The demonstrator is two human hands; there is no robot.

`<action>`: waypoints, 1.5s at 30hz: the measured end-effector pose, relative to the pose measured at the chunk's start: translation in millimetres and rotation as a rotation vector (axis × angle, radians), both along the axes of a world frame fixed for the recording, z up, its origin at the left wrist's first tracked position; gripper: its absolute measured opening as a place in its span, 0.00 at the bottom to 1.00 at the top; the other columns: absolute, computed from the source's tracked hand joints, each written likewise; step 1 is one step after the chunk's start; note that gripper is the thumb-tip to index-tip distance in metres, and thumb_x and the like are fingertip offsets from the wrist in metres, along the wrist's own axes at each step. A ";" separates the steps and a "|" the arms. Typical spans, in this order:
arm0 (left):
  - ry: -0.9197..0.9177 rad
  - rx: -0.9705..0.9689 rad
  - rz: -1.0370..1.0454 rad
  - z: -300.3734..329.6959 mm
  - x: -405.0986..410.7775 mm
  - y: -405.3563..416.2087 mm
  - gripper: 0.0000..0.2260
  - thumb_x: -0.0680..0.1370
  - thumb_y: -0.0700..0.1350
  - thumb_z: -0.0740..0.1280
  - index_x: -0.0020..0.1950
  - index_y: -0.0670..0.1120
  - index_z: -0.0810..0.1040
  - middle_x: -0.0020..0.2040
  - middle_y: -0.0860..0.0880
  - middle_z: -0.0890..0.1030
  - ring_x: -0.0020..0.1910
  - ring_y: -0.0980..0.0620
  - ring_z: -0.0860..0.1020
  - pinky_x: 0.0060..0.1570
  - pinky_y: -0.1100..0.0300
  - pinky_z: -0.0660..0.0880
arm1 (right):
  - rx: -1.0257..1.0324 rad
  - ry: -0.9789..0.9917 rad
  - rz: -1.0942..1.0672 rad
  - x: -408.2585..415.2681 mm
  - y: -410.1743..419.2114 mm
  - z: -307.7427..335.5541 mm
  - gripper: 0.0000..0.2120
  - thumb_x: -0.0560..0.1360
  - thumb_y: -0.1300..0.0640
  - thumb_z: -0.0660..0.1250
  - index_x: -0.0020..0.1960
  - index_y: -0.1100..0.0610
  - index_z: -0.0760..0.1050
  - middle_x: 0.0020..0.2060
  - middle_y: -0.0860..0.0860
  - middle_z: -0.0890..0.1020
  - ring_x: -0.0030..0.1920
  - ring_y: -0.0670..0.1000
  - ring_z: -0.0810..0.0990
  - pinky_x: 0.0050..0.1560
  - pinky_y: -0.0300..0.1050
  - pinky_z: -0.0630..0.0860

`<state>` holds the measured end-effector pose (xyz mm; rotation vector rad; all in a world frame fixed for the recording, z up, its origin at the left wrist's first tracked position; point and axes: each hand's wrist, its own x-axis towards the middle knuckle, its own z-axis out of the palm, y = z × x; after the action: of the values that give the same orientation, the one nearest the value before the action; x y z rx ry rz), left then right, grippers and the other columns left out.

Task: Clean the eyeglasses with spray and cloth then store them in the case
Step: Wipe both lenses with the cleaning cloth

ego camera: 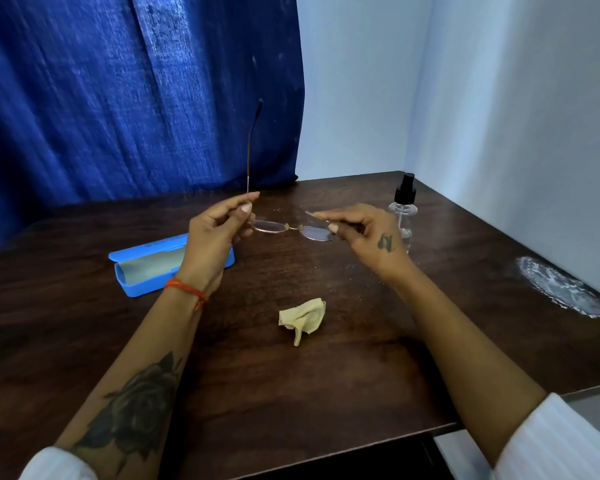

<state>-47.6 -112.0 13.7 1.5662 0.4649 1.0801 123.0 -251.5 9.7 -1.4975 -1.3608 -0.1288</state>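
Thin gold-rimmed eyeglasses [291, 230] are held above the dark wooden table [326, 393], lenses facing down. My left hand [215, 237] pinches the frame's left end, where one temple arm sticks straight up. My right hand [364, 233] pinches the right end, its temple partly folded. A crumpled yellow cloth [303, 318] lies on the table nearer to me, untouched. The open blue case [146, 268] sits to the left, partly behind my left wrist. A clear spray bottle [403, 213] with a black pump stands upright behind my right hand.
A blue curtain [136, 98] hangs behind the table and a pale wall closes the right side. A whitish worn patch [561, 287] marks the table near its right edge. The table's front edge runs under my right forearm.
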 end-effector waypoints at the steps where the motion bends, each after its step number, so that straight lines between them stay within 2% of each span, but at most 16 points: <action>1: 0.012 0.058 0.015 1.6 -1.4 1.0 0.09 0.76 0.42 0.65 0.53 0.53 0.80 0.44 0.54 0.81 0.41 0.63 0.78 0.43 0.69 0.76 | 0.007 -0.087 -0.007 1.0 0.2 -0.9 0.13 0.72 0.69 0.68 0.53 0.58 0.81 0.43 0.49 0.83 0.38 0.36 0.75 0.40 0.25 0.68; 4: 0.101 0.267 0.046 3.7 -7.0 4.8 0.12 0.75 0.40 0.67 0.57 0.50 0.78 0.45 0.54 0.81 0.43 0.63 0.79 0.46 0.70 0.75 | 0.002 -0.197 -0.008 5.9 -0.8 -3.2 0.14 0.71 0.72 0.67 0.51 0.60 0.81 0.40 0.45 0.80 0.38 0.32 0.74 0.40 0.22 0.66; 7: 0.311 0.578 0.091 -0.2 -9.9 5.8 0.12 0.73 0.40 0.68 0.56 0.46 0.80 0.36 0.54 0.76 0.36 0.62 0.74 0.41 0.73 0.69 | -0.068 -0.251 -0.026 12.0 -1.6 -2.6 0.15 0.71 0.73 0.66 0.51 0.58 0.82 0.38 0.49 0.79 0.36 0.37 0.72 0.39 0.24 0.65; 9: 0.399 0.711 0.117 -1.6 -8.7 4.8 0.10 0.73 0.38 0.69 0.53 0.45 0.82 0.36 0.53 0.76 0.36 0.60 0.74 0.39 0.73 0.68 | -0.118 -0.241 -0.039 14.6 -2.1 -1.3 0.13 0.72 0.70 0.67 0.48 0.56 0.83 0.36 0.53 0.79 0.36 0.46 0.73 0.36 0.31 0.64; 11: 0.434 0.792 0.141 -1.7 -7.7 3.1 0.09 0.72 0.36 0.69 0.51 0.44 0.83 0.37 0.50 0.77 0.36 0.58 0.74 0.39 0.74 0.68 | -0.133 -0.107 -0.001 15.6 -2.4 0.5 0.14 0.74 0.68 0.66 0.46 0.50 0.82 0.40 0.54 0.81 0.37 0.46 0.77 0.36 0.32 0.65; 14: 0.483 0.935 0.196 -3.5 -7.6 1.3 0.07 0.72 0.37 0.70 0.49 0.43 0.83 0.38 0.47 0.79 0.38 0.52 0.76 0.40 0.69 0.69 | -0.194 0.295 0.142 12.1 -6.0 5.7 0.17 0.74 0.72 0.62 0.52 0.54 0.80 0.49 0.51 0.83 0.38 0.37 0.76 0.35 0.30 0.68; 16: 0.505 1.031 0.245 -5.1 -7.8 0.3 0.07 0.71 0.37 0.71 0.47 0.43 0.84 0.37 0.44 0.79 0.39 0.48 0.76 0.40 0.61 0.68 | -0.223 0.467 0.217 16.2 -8.9 7.6 0.19 0.74 0.71 0.57 0.49 0.53 0.81 0.43 0.48 0.84 0.36 0.43 0.74 0.33 0.37 0.67; 18: 0.503 1.125 0.282 -6.3 -7.2 -1.7 0.06 0.70 0.37 0.72 0.46 0.42 0.84 0.35 0.44 0.79 0.37 0.45 0.76 0.39 0.60 0.67 | -0.250 0.509 0.260 20.3 -12.6 8.8 0.18 0.75 0.66 0.54 0.49 0.53 0.81 0.33 0.43 0.82 0.33 0.41 0.73 0.31 0.35 0.67; 20: 0.495 1.190 0.298 -7.7 -5.8 -4.9 0.05 0.69 0.36 0.72 0.44 0.41 0.84 0.34 0.43 0.78 0.35 0.43 0.75 0.37 0.59 0.68 | -0.295 0.402 0.209 18.1 -15.1 8.4 0.11 0.76 0.59 0.61 0.50 0.53 0.82 0.31 0.41 0.82 0.33 0.39 0.76 0.33 0.31 0.71; 22: 0.500 1.247 0.312 -10.3 -4.0 -6.8 0.04 0.69 0.35 0.72 0.43 0.40 0.84 0.33 0.42 0.78 0.34 0.42 0.75 0.35 0.56 0.70 | -0.365 0.104 0.100 14.1 -12.5 4.0 0.08 0.72 0.55 0.70 0.50 0.52 0.82 0.35 0.41 0.81 0.36 0.41 0.76 0.38 0.34 0.72; 24: 0.507 1.281 0.320 -12.4 -3.2 -8.3 0.04 0.69 0.35 0.71 0.43 0.40 0.83 0.33 0.42 0.78 0.33 0.42 0.76 0.33 0.53 0.72 | -0.388 -0.173 -0.002 10.6 -6.9 -3.2 0.09 0.70 0.57 0.73 0.50 0.52 0.83 0.36 0.45 0.80 0.37 0.44 0.74 0.39 0.41 0.71; 27: 0.510 1.289 0.318 -15.7 -1.5 -10.6 0.04 0.70 0.37 0.72 0.43 0.41 0.83 0.34 0.42 0.79 0.34 0.42 0.76 0.32 0.52 0.73 | -0.243 -0.379 -0.154 8.0 -4.2 -6.1 0.07 0.69 0.60 0.73 0.47 0.53 0.83 0.40 0.52 0.83 0.42 0.52 0.74 0.40 0.43 0.69; 30: 0.520 1.270 0.270 -21.3 1.0 -14.0 0.03 0.69 0.37 0.73 0.42 0.41 0.83 0.36 0.43 0.80 0.36 0.42 0.77 0.33 0.52 0.74 | -0.134 -0.545 -0.276 4.6 -5.7 -9.8 0.06 0.65 0.60 0.76 0.42 0.54 0.84 0.34 0.52 0.83 0.38 0.54 0.75 0.34 0.40 0.65; 33: 0.547 1.272 0.210 -26.0 2.4 -15.1 0.05 0.68 0.35 0.74 0.43 0.42 0.84 0.37 0.44 0.81 0.36 0.43 0.78 0.33 0.54 0.74 | -0.120 -0.707 -0.343 -0.8 -7.6 -15.3 0.07 0.61 0.62 0.78 0.38 0.55 0.84 0.30 0.52 0.82 0.34 0.55 0.77 0.31 0.39 0.70; 39: 0.577 1.281 0.152 -29.8 1.4 -21.1 0.09 0.67 0.33 0.74 0.45 0.42 0.83 0.37 0.43 0.81 0.35 0.43 0.78 0.32 0.54 0.75 | -0.182 -1.032 -0.323 -2.6 -20.3 -25.6 0.06 0.62 0.61 0.76 0.38 0.57 0.82 0.31 0.52 0.81 0.33 0.53 0.79 0.32 0.41 0.73; 45: 0.594 1.296 0.140 -31.6 1.0 -28.2 0.10 0.66 0.31 0.72 0.45 0.41 0.83 0.36 0.42 0.81 0.34 0.42 0.78 0.32 0.54 0.76 | -0.241 -1.060 -0.282 -8.8 -23.5 -27.8 0.08 0.61 0.62 0.76 0.40 0.57 0.82 0.31 0.51 0.82 0.31 0.52 0.79 0.25 0.39 0.73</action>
<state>-46.6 -140.2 -17.9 3.0777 0.2327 1.0348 114.3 -274.9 -18.1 -1.9114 -2.0027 -1.0942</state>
